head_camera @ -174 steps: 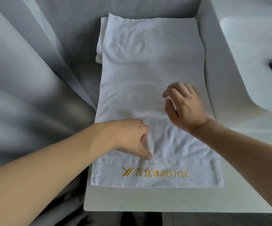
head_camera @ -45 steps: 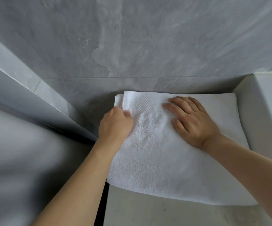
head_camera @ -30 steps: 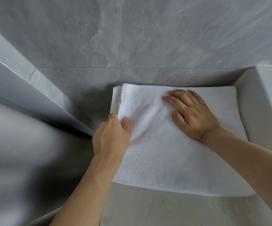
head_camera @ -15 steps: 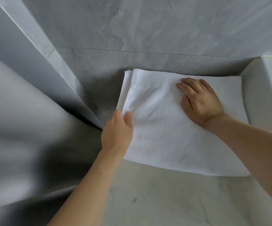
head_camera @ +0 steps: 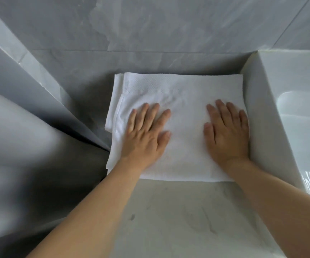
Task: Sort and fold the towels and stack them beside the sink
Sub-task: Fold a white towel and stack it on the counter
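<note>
- The left hand (head_camera: 146, 135) lay flat, fingers spread, gripping nothing, pressing the folded white towel (head_camera: 182, 101) beneath it.
- The right hand (head_camera: 227, 133) pressed likewise, its outer edge just beside the sink (head_camera: 273, 101) wall.
- Judged nearly done: the towel was folded on the surface (head_camera: 178, 220), with another layer's edge showing left of the left hand; no unfolded towels were visible.

We count two hands, the left hand (head_camera: 146, 135) and the right hand (head_camera: 226, 135), both lying flat with fingers spread. We count one folded white towel (head_camera: 185, 101), with a second towel's edge (head_camera: 116, 101) beneath it, one surface (head_camera: 187, 220) and one sink (head_camera: 303, 116).
</note>
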Tool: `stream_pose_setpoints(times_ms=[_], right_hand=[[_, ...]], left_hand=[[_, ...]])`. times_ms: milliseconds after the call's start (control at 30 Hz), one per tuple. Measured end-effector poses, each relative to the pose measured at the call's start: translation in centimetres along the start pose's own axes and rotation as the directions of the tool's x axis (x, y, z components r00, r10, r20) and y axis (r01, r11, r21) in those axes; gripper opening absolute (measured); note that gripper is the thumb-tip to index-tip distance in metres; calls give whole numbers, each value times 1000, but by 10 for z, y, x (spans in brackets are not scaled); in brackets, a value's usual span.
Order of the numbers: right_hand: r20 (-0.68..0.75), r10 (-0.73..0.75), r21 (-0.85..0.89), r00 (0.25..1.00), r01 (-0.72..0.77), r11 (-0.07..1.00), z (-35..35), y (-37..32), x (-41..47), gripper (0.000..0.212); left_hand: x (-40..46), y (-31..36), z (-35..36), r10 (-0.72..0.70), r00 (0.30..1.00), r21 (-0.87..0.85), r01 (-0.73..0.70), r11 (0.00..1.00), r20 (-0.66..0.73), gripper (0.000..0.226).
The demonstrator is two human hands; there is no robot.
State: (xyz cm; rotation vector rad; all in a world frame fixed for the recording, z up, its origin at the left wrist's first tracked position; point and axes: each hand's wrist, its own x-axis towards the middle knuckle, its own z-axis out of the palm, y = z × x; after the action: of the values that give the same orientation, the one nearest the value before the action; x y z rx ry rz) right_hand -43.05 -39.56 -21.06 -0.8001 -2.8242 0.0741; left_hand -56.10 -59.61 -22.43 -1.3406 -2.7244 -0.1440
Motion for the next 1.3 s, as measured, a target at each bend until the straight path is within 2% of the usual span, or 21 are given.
stream_pose_setpoints(times_ms=[267,333,400,433,500,533,600,633,667,700,833,900,967,1000,1067,1100,1200,1300], right_hand=[[-34,65,13,997,-65,998,3,1,-1,58],[-40,81,12,996,-81,997,2,-2,-3,57],[-80,88,54,993,-84,995,-5,-9,-9,54],[-95,56,90,994,-48,995,-10,-14,-15,52],[-89,-134,159,987,147,976,-19,-23,-30,47],[-18,-257,193,966,256,947,-23,-28,-39,49],[302,-403,234,864,342,910,-30,-32,-53,73],[463,-380,201,801,323,925,-31,-30,-57,85],[565,-339,132,752,323,937,-30,-24,-60,92],[599,-316,82,736,336,938,-31,-20,-62,95],[607,-252,-5,754,321,947,-47,-19,-62,78],[619,-243,-24,747,327,945,-53,-19,-64,83],[562,-276,-9,779,339,941,-59,-19,-63,80],[497,-307,11,812,348,938,-59,-19,-59,67],[404,-264,3,876,287,958,-69,-19,-48,32],[427,-205,-43,881,246,968,-78,-20,-40,25],[555,-38,-214,831,187,959,-92,-17,-13,26],[577,59,-307,815,150,940,-101,-14,10,28]], left_hand=[[-18,-12,-10,-55,997,69,52,996,52,69],[-32,-15,-19,0,995,34,-3,999,96,76],[-52,-15,-30,128,977,-43,-123,992,169,82],[-62,-13,-35,185,963,-52,-178,983,195,83],[-76,-9,-45,210,941,-37,-207,978,267,85],[-78,-6,-49,191,935,-36,-189,981,297,87],[-73,-3,-53,163,925,-27,-164,986,343,91],[-69,-2,-53,153,918,-19,-157,987,365,91],[-65,-1,-54,146,922,-12,-151,988,359,91],[-63,-1,-54,147,932,-7,-153,988,331,89],[-62,-6,-54,155,941,-4,-161,987,300,81],[-61,-7,-55,185,953,1,-190,982,239,63],[-55,-5,-60,148,962,-52,-140,989,229,52],[-51,-5,-64,108,963,-73,-93,993,246,48],[-43,-8,-67,42,960,-62,-25,998,279,38],[-40,-9,-69,38,958,-29,-31,999,284,35],[-29,-17,-76,30,940,60,-53,997,341,29],[-4,-29,-96,-139,949,-12,148,989,283,11]])
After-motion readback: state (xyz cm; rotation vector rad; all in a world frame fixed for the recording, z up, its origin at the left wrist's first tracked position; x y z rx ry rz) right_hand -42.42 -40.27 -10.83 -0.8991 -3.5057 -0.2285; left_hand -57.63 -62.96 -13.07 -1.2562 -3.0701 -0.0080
